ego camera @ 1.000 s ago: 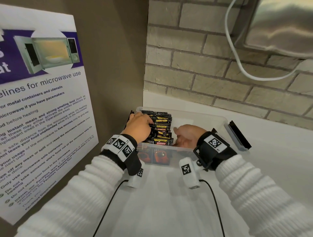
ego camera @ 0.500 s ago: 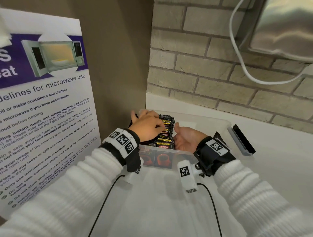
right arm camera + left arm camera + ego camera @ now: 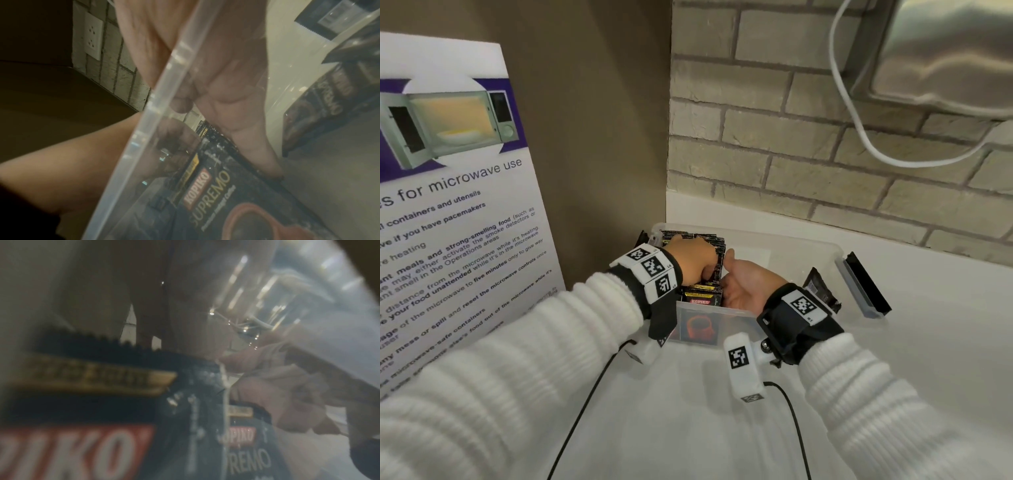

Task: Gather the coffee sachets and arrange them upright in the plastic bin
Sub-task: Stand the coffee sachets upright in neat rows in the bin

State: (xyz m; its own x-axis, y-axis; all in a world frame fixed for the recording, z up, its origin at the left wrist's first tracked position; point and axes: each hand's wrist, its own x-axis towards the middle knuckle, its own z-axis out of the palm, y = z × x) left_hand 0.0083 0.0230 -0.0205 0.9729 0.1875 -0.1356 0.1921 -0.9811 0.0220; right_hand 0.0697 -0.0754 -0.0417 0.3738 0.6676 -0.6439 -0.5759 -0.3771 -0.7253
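Observation:
A clear plastic bin (image 3: 791, 241) stands on the white counter in the corner. Black coffee sachets (image 3: 703, 296) stand upright in a packed row in its left part. My left hand (image 3: 690, 258) lies over the row's tops, fingers curled down over its right edge. My right hand (image 3: 743, 284) is inside the bin, palm flat against the row's right side, thumb up. In the right wrist view the straight fingers (image 3: 246, 138) run down beside a sachet (image 3: 205, 186) behind the bin wall (image 3: 164, 81). The left wrist view is blurred, showing a sachet (image 3: 82, 402) close up.
One loose sachet (image 3: 820, 291) lies outside the bin by its right wall. A grey and black latch (image 3: 863, 287) sticks out at the bin's right end. A microwave poster (image 3: 448, 205) leans at the left, and a brick wall (image 3: 791, 137) with a white cable (image 3: 859, 130) is behind.
My left hand has slid right across the sachet tops and curled over the row. My right hand has closed in against the row's side, so the two hands now nearly meet.

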